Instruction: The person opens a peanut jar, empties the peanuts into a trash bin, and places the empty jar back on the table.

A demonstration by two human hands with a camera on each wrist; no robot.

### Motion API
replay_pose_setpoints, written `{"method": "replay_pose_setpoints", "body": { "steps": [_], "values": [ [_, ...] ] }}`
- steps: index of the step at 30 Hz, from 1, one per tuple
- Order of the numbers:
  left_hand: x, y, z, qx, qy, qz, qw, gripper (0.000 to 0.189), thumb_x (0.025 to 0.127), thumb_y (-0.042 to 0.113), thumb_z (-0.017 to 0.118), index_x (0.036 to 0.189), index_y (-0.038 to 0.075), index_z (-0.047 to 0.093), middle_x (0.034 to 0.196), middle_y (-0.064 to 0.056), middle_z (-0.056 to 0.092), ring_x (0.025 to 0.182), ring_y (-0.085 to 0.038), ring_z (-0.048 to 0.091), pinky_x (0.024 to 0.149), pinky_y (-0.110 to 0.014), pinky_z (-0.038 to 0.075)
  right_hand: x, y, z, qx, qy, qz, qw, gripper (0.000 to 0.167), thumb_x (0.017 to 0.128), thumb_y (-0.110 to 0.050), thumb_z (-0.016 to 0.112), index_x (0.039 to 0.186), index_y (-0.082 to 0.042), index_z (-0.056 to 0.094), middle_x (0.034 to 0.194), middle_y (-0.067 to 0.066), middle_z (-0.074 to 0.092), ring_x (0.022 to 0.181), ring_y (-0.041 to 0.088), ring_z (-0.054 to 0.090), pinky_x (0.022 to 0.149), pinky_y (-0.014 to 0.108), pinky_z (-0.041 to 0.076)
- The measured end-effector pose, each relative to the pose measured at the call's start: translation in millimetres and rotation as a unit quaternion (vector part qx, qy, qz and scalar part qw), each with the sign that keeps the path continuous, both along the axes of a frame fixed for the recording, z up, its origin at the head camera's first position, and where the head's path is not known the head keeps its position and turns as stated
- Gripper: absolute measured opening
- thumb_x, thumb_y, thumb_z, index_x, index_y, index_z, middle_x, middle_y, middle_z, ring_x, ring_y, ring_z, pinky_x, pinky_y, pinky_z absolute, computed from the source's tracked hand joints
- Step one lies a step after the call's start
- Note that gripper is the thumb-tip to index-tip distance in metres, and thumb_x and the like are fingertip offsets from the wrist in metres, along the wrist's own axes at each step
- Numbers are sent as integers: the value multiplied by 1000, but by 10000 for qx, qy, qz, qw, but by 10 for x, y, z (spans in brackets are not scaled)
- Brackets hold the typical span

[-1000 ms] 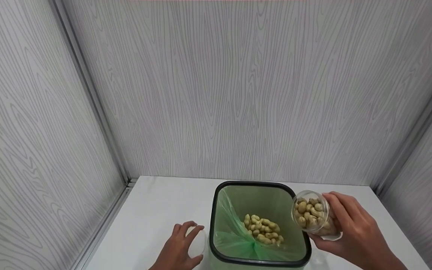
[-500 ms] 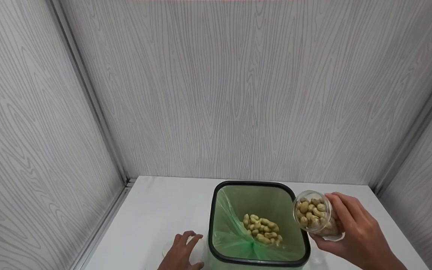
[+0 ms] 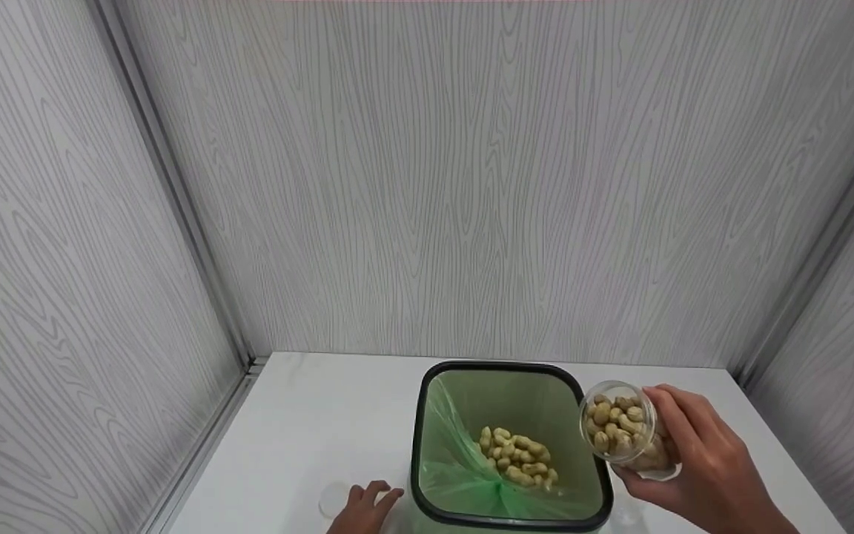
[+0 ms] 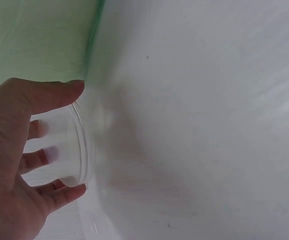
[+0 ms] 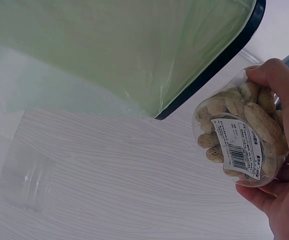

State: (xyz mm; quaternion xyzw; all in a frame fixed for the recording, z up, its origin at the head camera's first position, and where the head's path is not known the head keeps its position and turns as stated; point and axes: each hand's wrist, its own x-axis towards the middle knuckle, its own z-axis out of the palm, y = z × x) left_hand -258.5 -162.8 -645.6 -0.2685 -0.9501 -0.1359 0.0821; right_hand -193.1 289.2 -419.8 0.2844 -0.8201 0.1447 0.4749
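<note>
My right hand (image 3: 716, 460) grips a clear jar of peanuts (image 3: 617, 424), tilted with its open mouth toward the bin's right rim. A label with a barcode shows on its underside in the right wrist view. The green-lined bin (image 3: 419, 437) has a black rim and a heap of peanuts (image 3: 520, 456) inside. Left of the bin, at the front, my left hand (image 3: 364, 509) is partly cut off by the frame. In the left wrist view, its thumb and fingers curl round a clear plastic jar (image 4: 59, 145), with no contents visible.
A faint round clear disc (image 3: 334, 499) lies on the white table (image 3: 323, 400) left of my left hand. Another clear jar (image 5: 29, 180) stands right of the bin, seen in the right wrist view. Grey wood-patterned panels (image 3: 471, 185) enclose the back and both sides.
My left hand has moved down toward the table's near edge, and the round disc beside it has come into sight. The right hand and its peanut jar have hardly moved.
</note>
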Motion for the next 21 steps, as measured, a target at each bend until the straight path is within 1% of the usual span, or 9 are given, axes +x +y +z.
{"method": "replay_pose_setpoints", "body": {
  "steps": [6, 9, 12, 17, 21],
  "values": [
    [-10, 18, -90, -202, -125, 137, 9996, 78, 87, 78, 59, 132, 15, 65, 118, -10, 59, 80, -12, 39, 62, -21, 39, 5, 9, -16, -24, -17, -37, 10000, 85, 83, -66, 61, 130, 6, 65, 117, 23, 65, 111, 18, 56, 113, 3, 25],
    [-10, 26, -102, -233, -175, 177, 9994, 79, 88, 80, 56, 133, 15, 64, 119, -10, 60, 80, -11, 38, 62, -21, 40, 3, 9, -22, -34, -30, -48, 10000, 86, 83, -66, 61, 130, 6, 65, 117, 23, 65, 111, 18, 56, 113, 2, 25],
    [-14, 27, -109, -319, -37, 73, 9995, 76, 91, 78, 54, 132, 14, 65, 117, -9, 62, 78, -12, 40, 63, -22, 40, 0, 7, -29, -45, -38, -47, 10000, 85, 83, -66, 60, 130, 5, 65, 118, 22, 66, 112, 16, 56, 112, 2, 25],
    [-21, 7, -143, -423, -25, -15, 9991, 69, 94, 71, 54, 130, 13, 65, 116, -10, 62, 77, -14, 42, 64, -23, 41, 9, -4, -48, -63, -90, -98, 9999, 87, 83, -68, 60, 131, 4, 65, 119, 22, 66, 113, 16, 57, 111, 2, 26],
    [-11, -5, -149, -264, 74, -20, 9996, 71, 93, 73, 55, 130, 13, 65, 115, -10, 62, 78, -13, 41, 64, -23, 41, 17, -6, -49, -108, -133, -124, 9998, 87, 83, -68, 59, 132, 4, 65, 119, 22, 66, 114, 14, 56, 111, 1, 26]
  ]
}}
